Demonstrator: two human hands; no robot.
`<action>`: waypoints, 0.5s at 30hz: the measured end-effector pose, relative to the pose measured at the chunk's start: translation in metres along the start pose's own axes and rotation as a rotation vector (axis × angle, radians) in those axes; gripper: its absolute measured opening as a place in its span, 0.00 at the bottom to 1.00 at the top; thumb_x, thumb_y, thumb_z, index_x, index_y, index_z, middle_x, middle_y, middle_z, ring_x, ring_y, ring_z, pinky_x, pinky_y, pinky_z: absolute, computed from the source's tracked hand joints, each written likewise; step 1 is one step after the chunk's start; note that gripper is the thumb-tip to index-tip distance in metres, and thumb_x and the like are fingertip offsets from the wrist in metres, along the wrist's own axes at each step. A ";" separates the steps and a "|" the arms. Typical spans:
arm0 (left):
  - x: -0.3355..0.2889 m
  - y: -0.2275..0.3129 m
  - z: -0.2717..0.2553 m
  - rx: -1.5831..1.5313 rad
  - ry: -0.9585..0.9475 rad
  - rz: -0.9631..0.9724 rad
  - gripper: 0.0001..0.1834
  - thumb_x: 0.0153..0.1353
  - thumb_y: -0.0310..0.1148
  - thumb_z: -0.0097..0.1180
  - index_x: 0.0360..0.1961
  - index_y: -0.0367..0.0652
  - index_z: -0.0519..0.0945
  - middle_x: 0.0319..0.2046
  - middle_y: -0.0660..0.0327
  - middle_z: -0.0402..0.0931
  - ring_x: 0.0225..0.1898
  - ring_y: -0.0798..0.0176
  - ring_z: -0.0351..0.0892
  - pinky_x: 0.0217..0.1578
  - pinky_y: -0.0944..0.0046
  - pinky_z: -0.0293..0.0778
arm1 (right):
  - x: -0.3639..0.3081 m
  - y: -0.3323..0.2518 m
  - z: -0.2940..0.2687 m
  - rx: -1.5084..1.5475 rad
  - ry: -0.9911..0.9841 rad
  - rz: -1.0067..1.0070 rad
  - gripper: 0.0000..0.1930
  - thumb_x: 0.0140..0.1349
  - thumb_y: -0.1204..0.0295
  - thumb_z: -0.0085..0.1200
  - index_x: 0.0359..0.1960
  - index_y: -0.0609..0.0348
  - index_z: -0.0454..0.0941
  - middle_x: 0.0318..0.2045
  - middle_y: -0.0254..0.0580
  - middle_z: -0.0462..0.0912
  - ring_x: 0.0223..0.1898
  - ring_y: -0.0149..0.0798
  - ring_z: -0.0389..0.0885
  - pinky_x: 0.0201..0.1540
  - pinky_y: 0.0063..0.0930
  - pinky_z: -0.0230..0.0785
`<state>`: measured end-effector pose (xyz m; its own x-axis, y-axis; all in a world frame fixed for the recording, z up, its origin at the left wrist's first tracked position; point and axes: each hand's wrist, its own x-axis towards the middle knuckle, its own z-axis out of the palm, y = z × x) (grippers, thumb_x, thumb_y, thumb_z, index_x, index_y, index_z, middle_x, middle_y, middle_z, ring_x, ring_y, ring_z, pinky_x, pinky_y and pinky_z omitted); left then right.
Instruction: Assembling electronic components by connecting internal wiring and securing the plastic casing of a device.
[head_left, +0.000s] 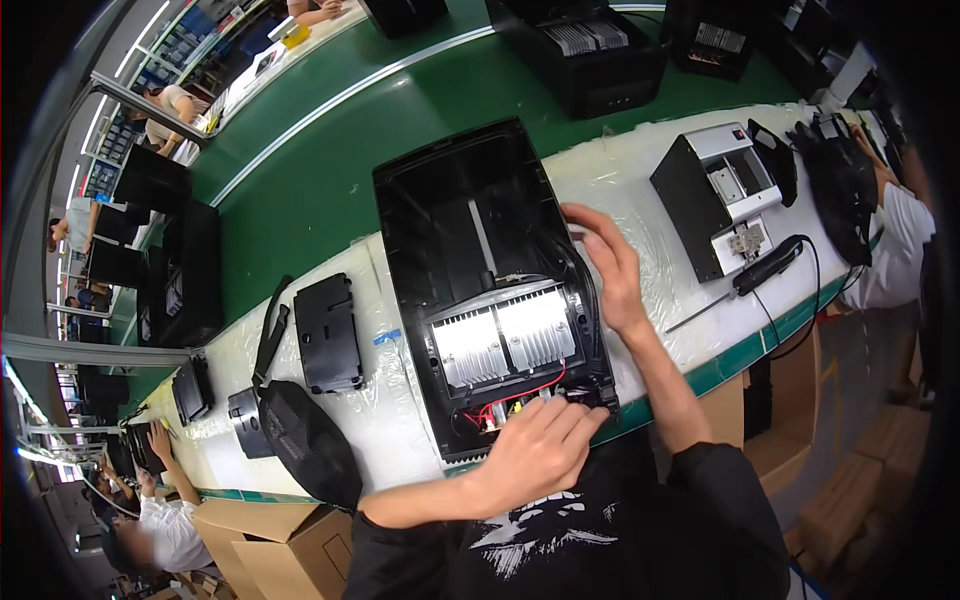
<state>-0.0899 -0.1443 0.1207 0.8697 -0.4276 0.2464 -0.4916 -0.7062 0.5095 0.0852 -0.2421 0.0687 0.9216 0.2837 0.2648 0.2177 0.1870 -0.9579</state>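
In front of me an open black plastic housing (pixel 465 235) lies on the bench, its long end pointing away. Inside its near half sit two silver finned heat sinks (pixel 502 338) side by side. Red wires (pixel 486 412) and small connectors show by its near end. My left hand (pixel 540 440) is bent over that near right corner, fingers closed on something small that they hide. A black cable bundle (pixel 583 385) lies just beyond those fingers. My right hand (pixel 612 265) holds the housing's right side wall, fingertips curled at its rim.
Left on the film-covered bench lie a black mesh bag (pixel 308 440) and a flat black cover (pixel 328 333). To the right stand a silver-and-black device (pixel 720 195) and a corded black tool (pixel 768 268). A green conveyor (pixel 300 190) runs behind. Co-workers flank me; cardboard boxes (pixel 290 560) stand below.
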 end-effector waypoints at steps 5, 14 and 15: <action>-0.025 -0.005 0.019 0.131 0.344 -0.008 0.14 0.42 0.29 0.67 0.34 0.46 0.80 0.32 0.69 0.75 0.30 0.65 0.71 0.31 0.66 0.64 | 0.039 -0.036 0.013 -0.696 -0.227 -0.393 0.15 0.53 0.67 0.56 0.41 0.59 0.79 0.36 0.45 0.80 0.37 0.42 0.79 0.42 0.33 0.71; -0.017 -0.025 -0.001 0.178 0.380 0.057 0.13 0.45 0.31 0.63 0.35 0.43 0.80 0.34 0.65 0.76 0.35 0.64 0.73 0.35 0.66 0.66 | 0.065 -0.049 0.052 -1.433 -0.662 -0.244 0.12 0.37 0.78 0.55 0.28 0.65 0.77 0.18 0.48 0.79 0.25 0.49 0.80 0.30 0.38 0.71; -0.015 -0.028 -0.009 0.132 0.338 0.031 0.16 0.45 0.30 0.63 0.39 0.42 0.79 0.37 0.64 0.76 0.37 0.62 0.73 0.37 0.65 0.67 | 0.068 -0.055 0.050 -1.404 -0.662 -0.215 0.13 0.37 0.78 0.54 0.29 0.65 0.77 0.19 0.49 0.79 0.26 0.50 0.80 0.30 0.39 0.70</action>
<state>-0.0893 -0.1130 0.1103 0.8089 -0.2553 0.5297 -0.5002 -0.7722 0.3918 0.1202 -0.1856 0.1447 0.6177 0.7852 0.0435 0.7827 -0.6085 -0.1308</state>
